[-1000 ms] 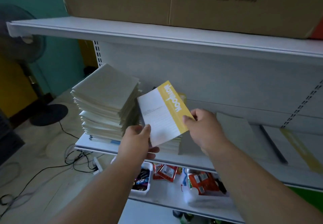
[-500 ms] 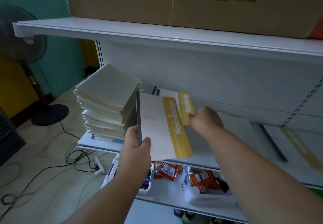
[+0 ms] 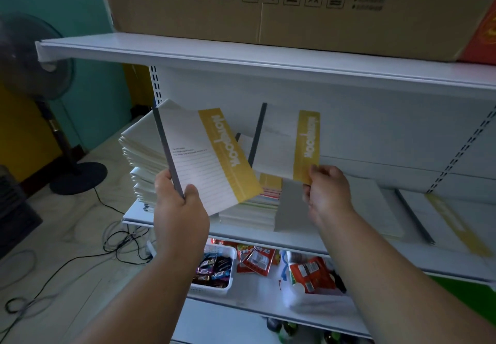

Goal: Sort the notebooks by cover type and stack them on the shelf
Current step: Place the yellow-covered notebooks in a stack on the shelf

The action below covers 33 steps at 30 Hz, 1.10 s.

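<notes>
Notebooks with white covers and a yellow band are held one in each of the two hands, raised in front of the shelf [image 3: 268, 239]. The left hand [image 3: 178, 209] grips the left notebook [image 3: 204, 155] at its grey spine, thumb on the cover. The right hand [image 3: 326, 190] pinches the right notebook [image 3: 287, 142] at the lower corner of its yellow band. A tall stack [image 3: 142, 150] stands on the shelf at left, a lower stack [image 3: 257, 204] between the hands. A cardboard box [image 3: 295, 8] sits on the shelf above.

Two hands — left hand [image 3: 179, 209], right hand [image 3: 326, 190], two raised yellow-banded notebooks — left notebook [image 3: 206, 155], right notebook [image 3: 288, 142], two notebook stacks, one cardboard box [image 3: 295, 5], one standing fan [image 3: 35, 56], one white basket [image 3: 216, 271]
</notes>
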Motion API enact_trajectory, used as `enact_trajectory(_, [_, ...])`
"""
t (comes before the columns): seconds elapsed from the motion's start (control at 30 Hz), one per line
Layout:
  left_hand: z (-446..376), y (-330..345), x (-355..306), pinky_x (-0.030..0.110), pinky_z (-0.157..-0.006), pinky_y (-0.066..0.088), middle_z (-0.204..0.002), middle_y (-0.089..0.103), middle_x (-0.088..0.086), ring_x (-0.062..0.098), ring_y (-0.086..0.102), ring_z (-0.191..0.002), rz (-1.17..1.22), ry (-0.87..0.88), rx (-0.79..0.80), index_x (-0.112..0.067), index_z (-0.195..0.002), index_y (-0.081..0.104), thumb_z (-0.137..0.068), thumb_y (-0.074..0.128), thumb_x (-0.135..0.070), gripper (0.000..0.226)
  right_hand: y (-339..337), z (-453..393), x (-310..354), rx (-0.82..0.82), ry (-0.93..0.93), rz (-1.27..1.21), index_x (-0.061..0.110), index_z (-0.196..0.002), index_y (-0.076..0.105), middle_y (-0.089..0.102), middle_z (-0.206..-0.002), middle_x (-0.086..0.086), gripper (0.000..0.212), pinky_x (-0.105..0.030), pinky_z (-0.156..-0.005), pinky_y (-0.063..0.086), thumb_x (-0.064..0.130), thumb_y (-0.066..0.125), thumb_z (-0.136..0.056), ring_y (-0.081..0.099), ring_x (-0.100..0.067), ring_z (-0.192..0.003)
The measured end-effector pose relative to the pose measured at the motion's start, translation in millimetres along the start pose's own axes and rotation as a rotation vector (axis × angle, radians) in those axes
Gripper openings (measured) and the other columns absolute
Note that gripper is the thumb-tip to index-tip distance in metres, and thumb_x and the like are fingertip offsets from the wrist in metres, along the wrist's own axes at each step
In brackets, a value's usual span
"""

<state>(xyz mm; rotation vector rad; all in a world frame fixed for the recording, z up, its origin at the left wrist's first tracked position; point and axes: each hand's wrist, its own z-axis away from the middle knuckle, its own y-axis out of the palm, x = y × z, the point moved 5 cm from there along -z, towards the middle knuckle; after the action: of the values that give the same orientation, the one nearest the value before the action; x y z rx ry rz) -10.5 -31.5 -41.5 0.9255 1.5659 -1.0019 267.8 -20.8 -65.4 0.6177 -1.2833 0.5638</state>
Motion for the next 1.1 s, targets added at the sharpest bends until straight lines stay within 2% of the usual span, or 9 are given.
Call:
enact_trajectory(0.17, [-3, -3, -1, 0.046, -0.069, 0.058, -0.094, 0.066, -0.011, 0.021, 0.066, -0.082, 0.045, 0.017, 0.004, -0.036, -0.115, 0.043, -0.103, 0.044, -0.022, 0.019, 10, 16, -1, 0.147, 0.112, -0.086, 0.015, -0.085, 0.051, 0.052, -0.068, -0.005, 0.016, -0.018, -0.037, 0.025, 0.01, 0.054, -0.1, 0.036, -0.013, -0.045])
enact_trajectory(0.3, [-2, 12, -3, 0.045, -0.068, 0.059, -0.096, 0.067, -0.003, 0.019, 0.066, -0.08, 0.142, -0.056, 0.133, -0.032, -0.117, 0.047, -0.101, 0.054, -0.032, 0.017, 47, 45, -3, 0.463, -0.108, 0.327, 0.014, -0.083, 0.061, 0.063, -0.073, -0.005, 0.013, -0.026, -0.047, 0.045, 0.02, 0.066, -0.094, 0.052, -0.013, -0.053])
enact_trajectory(0.37, [-5, 15, -1, 0.048, -0.074, 0.06, -0.1, 0.068, -0.01, 0.02, 0.068, -0.089, 0.18, -0.146, 0.189, -0.04, -0.109, 0.049, -0.1, 0.055, -0.02, 0.022, 49, 43, 4, 0.399, -0.268, 0.488, 0.013, -0.079, 0.062, 0.068, -0.076, -0.005, 0.029, -0.035, -0.065, 0.052, 0.039, 0.066, -0.092, 0.061, -0.017, -0.067])
enact_trajectory(0.47, [-8, 9, 5, 0.052, -0.079, 0.06, -0.103, 0.069, -0.012, 0.019, 0.069, -0.096, 0.221, -0.179, 0.188, -0.041, -0.112, 0.051, -0.101, 0.055, -0.015, 0.029, 36, 19, 18, 0.136, -0.364, 0.747, 0.017, -0.07, 0.047, 0.052, -0.063, 0.001, 0.051, -0.032, -0.059, 0.039, 0.064, 0.053, -0.09, 0.052, -0.02, -0.062])
enact_trajectory(0.63, [-6, -1, 8, 0.032, -0.068, 0.053, -0.098, 0.066, -0.014, 0.011, 0.066, -0.09, 0.152, -0.095, 0.09, -0.033, -0.114, 0.047, -0.101, 0.056, -0.02, 0.021, 43, 0, 4, 0.228, -0.236, 1.212, 0.006, -0.108, 0.063, 0.065, -0.102, -0.011, 0.056, -0.032, -0.076, 0.04, 0.059, 0.054, -0.092, 0.062, -0.033, -0.103])
enact_trajectory(0.77, [-5, -6, 7, 0.029, -0.063, 0.048, -0.099, 0.066, -0.012, 0.009, 0.065, -0.086, 0.086, -0.079, 0.042, -0.028, -0.116, 0.046, -0.101, 0.053, -0.021, 0.018, 22, -17, 15, 0.034, -0.246, 1.011, 0.001, -0.104, 0.065, 0.067, -0.111, -0.023, 0.027, -0.032, -0.073, 0.042, 0.024, 0.055, -0.094, 0.064, -0.038, -0.103])
enact_trajectory(0.83, [-5, -8, 4, 0.027, -0.059, 0.045, -0.096, 0.065, -0.014, 0.009, 0.064, -0.084, 0.057, -0.061, 0.015, -0.027, -0.115, 0.045, -0.102, 0.05, -0.021, 0.015, 8, -20, 17, -0.014, -0.152, 0.644, 0.002, -0.09, 0.065, 0.068, -0.095, -0.026, 0.018, -0.029, -0.056, 0.037, 0.013, 0.051, -0.092, 0.065, -0.032, -0.071])
enact_trajectory(0.93, [-6, -10, -1, 0.029, -0.058, 0.045, -0.092, 0.063, -0.014, 0.011, 0.062, -0.08, 0.064, -0.048, -0.008, -0.028, -0.112, 0.044, -0.103, 0.047, -0.017, 0.014, 1, -2, 5, 0.112, 0.171, -0.009, 0.008, -0.083, 0.056, 0.063, -0.071, -0.015, 0.019, -0.015, -0.036, 0.021, 0.005, 0.045, -0.098, 0.033, -0.011, -0.035])
enact_trajectory(1.1, [5, 14, -15, 0.037, -0.069, 0.051, -0.094, 0.065, -0.006, 0.014, 0.062, -0.083, 0.12, -0.023, 0.111, -0.034, -0.099, 0.05, -0.102, 0.05, -0.028, 0.006, 12, 38, 3, 0.341, 0.016, 0.158, 0.012, -0.082, 0.057, 0.054, -0.064, -0.006, 0.016, -0.02, -0.04, 0.027, 0.011, 0.058, -0.098, 0.035, -0.012, -0.042])
